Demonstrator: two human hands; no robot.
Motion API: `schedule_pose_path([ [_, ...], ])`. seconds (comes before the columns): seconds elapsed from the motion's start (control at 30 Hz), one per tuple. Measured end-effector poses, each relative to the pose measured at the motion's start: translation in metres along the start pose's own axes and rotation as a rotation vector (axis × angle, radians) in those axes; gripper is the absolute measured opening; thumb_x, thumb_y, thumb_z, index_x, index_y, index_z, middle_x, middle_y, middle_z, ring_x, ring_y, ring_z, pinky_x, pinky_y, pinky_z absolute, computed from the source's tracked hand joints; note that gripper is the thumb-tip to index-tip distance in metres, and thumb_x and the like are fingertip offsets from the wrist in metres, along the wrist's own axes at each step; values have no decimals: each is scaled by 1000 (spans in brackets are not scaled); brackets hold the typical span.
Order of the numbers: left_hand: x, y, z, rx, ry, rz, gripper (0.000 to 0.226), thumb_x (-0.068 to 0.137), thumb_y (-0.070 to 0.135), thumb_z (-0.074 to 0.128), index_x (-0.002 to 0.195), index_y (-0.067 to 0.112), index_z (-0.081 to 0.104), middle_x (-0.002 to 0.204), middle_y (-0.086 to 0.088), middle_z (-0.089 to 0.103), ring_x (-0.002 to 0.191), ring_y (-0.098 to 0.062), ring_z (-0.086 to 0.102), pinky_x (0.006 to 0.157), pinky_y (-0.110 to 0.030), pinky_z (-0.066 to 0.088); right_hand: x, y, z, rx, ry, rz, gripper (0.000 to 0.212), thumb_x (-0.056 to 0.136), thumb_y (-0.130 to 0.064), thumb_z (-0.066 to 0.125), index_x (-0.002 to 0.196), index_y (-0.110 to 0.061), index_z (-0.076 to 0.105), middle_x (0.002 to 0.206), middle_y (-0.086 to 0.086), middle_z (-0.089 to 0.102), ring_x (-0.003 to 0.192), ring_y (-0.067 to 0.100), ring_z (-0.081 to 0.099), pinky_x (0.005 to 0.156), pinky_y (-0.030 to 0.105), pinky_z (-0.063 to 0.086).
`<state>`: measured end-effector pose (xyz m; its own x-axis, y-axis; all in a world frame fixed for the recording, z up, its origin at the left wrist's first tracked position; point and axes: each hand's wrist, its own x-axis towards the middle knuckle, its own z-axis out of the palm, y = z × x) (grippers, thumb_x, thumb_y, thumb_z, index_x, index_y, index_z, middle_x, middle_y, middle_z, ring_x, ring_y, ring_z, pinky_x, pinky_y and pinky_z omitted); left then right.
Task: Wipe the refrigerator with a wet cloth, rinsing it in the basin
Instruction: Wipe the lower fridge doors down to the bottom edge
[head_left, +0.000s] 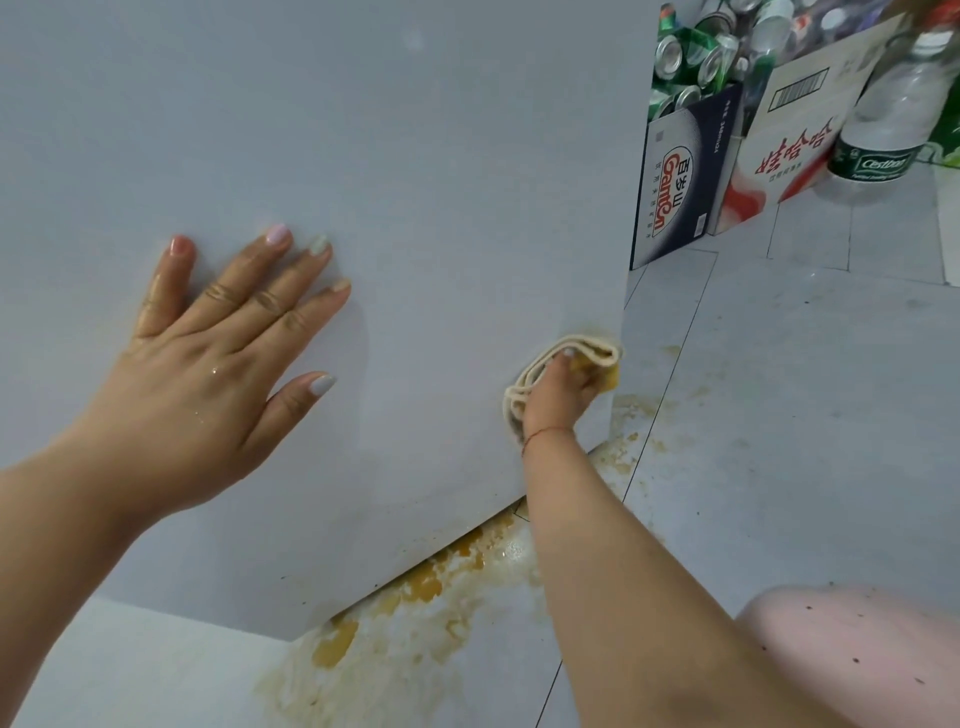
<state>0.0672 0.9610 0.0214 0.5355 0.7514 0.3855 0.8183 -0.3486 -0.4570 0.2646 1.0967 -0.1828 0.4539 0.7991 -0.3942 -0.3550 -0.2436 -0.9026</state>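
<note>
While the right hand (558, 387) is clutching the folded cloth (587, 353) against the refrigerator (415, 156) corner, the left hand (228, 332) is bracing flat, fingers spread. Just below that grip, yellow floor stains (426, 587) are risking soiling the cloth; no basin is visible.

Head camera – one wide view, forward and down

It looks close onto the refrigerator (415, 156) wall, the floor (779, 415) to the right, cardboard boxes (727, 171) at far right – no second view.

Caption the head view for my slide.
Right hand wipes fridge corner with cloth; left hand braces flat.
</note>
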Motion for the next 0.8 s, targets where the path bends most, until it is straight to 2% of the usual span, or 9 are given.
schedule_pose_path([
  [0.1,-1,-2,1,8,-11,10,56,99,40,31,146,10,39,155,-7,31,147,-23,20,118,-46,-2,-44,38,12,-98,-70,225,68,100,-46,26,152,-12,-3,160,10,-2,144,32,17,117,47,18],
  [0.17,-1,-2,1,14,-17,9,57,98,40,31,146,10,39,155,-8,31,147,-23,19,118,-47,-2,-82,52,21,-177,-140,264,70,100,-43,27,151,-8,-7,160,14,-2,143,34,16,116,47,19],
  [0.27,-3,-4,5,9,-32,-10,57,97,40,32,146,11,39,155,-7,30,148,-24,19,117,-56,5,-131,58,27,-259,-288,114,74,101,-36,33,149,-7,-14,158,12,-12,146,28,3,119,42,12],
  [0.33,-3,-7,8,-19,-46,-19,58,98,41,31,148,12,35,157,-7,28,148,-26,17,112,-65,15,-136,50,24,-283,-314,-51,76,99,-44,31,149,-14,-17,157,6,-21,146,22,-8,119,39,7],
  [0.43,-3,-10,13,-57,-64,-19,59,98,42,31,150,13,31,159,-6,24,148,-28,14,107,-69,24,-101,20,18,-335,-203,-256,87,81,-63,12,150,-17,-14,157,7,-19,145,24,-8,119,45,6],
  [0.57,-6,-13,21,-102,-61,-33,60,98,42,31,152,18,23,160,-5,20,148,-30,11,107,-70,21,-32,-14,6,-274,-46,-340,95,73,-69,7,152,-18,-4,159,11,-8,145,27,0,119,44,5],
  [0.63,-7,-14,24,-105,-68,-37,61,98,42,30,153,21,18,161,-5,18,148,-31,10,107,-71,20,1,-20,-2,-230,-6,-292,96,72,-71,9,153,-18,-1,160,10,-6,146,25,1,119,44,5],
  [0.73,-6,-13,25,-108,-69,-33,61,98,43,30,153,20,18,161,-6,18,149,-31,10,107,-71,20,44,-13,-12,-160,32,-122,76,93,-59,21,153,-17,2,160,7,-6,147,24,6,118,46,11],
  [0.8,-6,-14,23,-104,-69,-30,60,98,43,29,153,18,23,160,-5,19,149,-31,10,106,-72,21,60,-5,-14,-48,60,31,69,98,-54,26,154,-19,5,161,4,-3,147,24,11,118,46,14],
])
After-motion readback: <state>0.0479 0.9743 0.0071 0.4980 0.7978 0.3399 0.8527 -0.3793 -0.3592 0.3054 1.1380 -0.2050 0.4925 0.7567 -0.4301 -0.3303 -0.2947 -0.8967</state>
